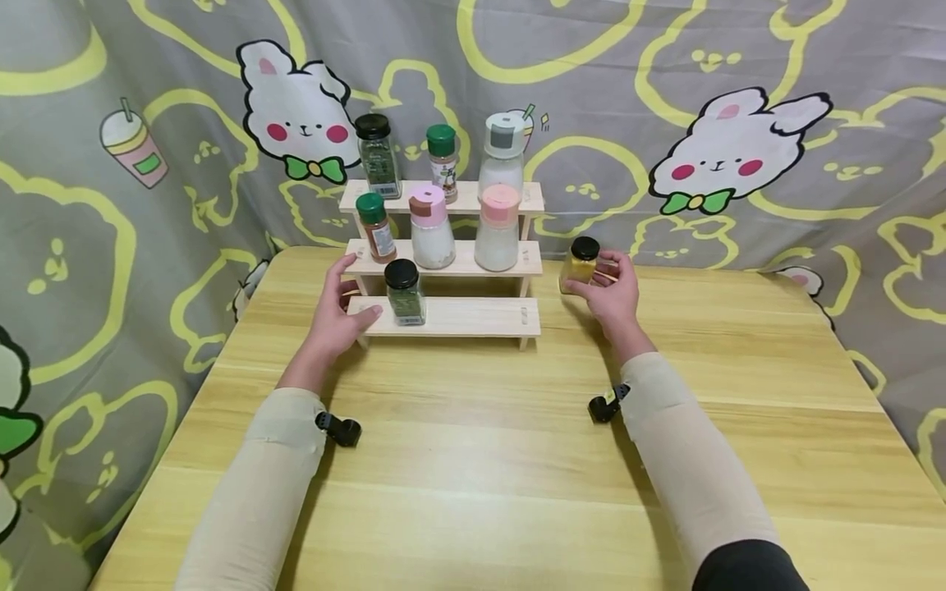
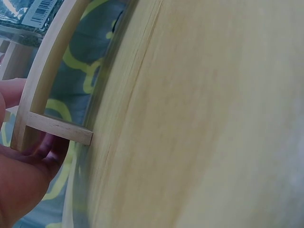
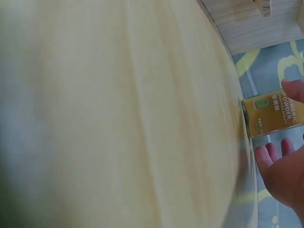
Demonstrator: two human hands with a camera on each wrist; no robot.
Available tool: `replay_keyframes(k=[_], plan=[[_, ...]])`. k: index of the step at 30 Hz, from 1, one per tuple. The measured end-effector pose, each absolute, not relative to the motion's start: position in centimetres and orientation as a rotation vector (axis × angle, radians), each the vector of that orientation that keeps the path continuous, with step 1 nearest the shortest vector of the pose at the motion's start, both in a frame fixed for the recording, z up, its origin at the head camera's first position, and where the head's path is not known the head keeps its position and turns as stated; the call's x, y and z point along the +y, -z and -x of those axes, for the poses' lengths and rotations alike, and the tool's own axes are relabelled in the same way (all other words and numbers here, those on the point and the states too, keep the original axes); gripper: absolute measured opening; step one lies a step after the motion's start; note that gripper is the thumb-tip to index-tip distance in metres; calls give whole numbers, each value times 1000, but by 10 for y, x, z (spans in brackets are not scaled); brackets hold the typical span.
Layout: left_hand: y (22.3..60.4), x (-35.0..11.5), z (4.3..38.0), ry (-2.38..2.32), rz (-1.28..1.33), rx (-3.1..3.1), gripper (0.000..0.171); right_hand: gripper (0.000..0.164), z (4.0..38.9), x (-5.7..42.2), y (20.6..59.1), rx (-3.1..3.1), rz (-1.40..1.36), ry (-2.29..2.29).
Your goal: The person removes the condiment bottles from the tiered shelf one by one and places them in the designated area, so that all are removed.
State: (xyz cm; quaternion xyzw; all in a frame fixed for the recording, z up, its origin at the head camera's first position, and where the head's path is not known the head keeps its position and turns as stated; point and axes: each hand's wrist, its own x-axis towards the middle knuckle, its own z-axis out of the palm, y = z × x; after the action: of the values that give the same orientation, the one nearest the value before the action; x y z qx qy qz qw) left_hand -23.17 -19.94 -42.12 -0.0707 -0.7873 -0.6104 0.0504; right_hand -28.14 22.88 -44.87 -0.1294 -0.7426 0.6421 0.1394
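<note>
My left hand (image 1: 331,327) grips the left end of a three-tier wooden spice rack (image 1: 480,318), thumb on top of the lowest step. In the left wrist view the fingers curl beneath that step's end, beside its leg (image 2: 59,127). To the right of the rack, my right hand (image 1: 617,297) is around a black-capped turmeric powder jar (image 1: 580,275) standing upright on the table. The right wrist view shows its yellow label (image 3: 270,116), the thumb overlapping the jar and the loose fingers a little apart from it. A black-capped herb jar (image 1: 406,300) stands near my left thumb.
On the middle step stand a green-capped shaker (image 1: 377,234), a pink-lidded jar (image 1: 432,238) and a peach-lidded jar (image 1: 498,238). The top step bears a herb jar (image 1: 379,164), a green-capped bottle (image 1: 443,168) and a grey-lidded jar (image 1: 501,164). A patterned curtain (image 1: 591,98) hangs behind the wooden table (image 1: 473,460).
</note>
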Motion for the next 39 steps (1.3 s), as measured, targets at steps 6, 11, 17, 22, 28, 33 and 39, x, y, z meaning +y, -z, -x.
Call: replay_keyframes(k=[6, 11, 17, 22, 28, 33, 39], plan=[[438, -204, 242, 1861, 212, -2378, 91, 75, 270, 230, 442, -2129, 415, -1895], [425, -200, 235, 1887, 211, -2381, 89, 76, 261, 232, 437, -2089, 437, -1916], [409, -195, 224, 1867, 214, -2411, 85, 74, 250, 234, 431, -2054, 446, -1918], [407, -195, 221, 1871, 211, -2420, 85, 72, 241, 237, 427, -2028, 418, -1925], [408, -195, 222, 1875, 205, -2417, 85, 72, 229, 234, 419, -1981, 315, -1958], [408, -195, 222, 1873, 199, -2421, 85, 74, 220, 230, 411, -1996, 263, -1962], [407, -194, 222, 1864, 214, -2420, 84, 74, 210, 224, 402, -2027, 201, -1951]])
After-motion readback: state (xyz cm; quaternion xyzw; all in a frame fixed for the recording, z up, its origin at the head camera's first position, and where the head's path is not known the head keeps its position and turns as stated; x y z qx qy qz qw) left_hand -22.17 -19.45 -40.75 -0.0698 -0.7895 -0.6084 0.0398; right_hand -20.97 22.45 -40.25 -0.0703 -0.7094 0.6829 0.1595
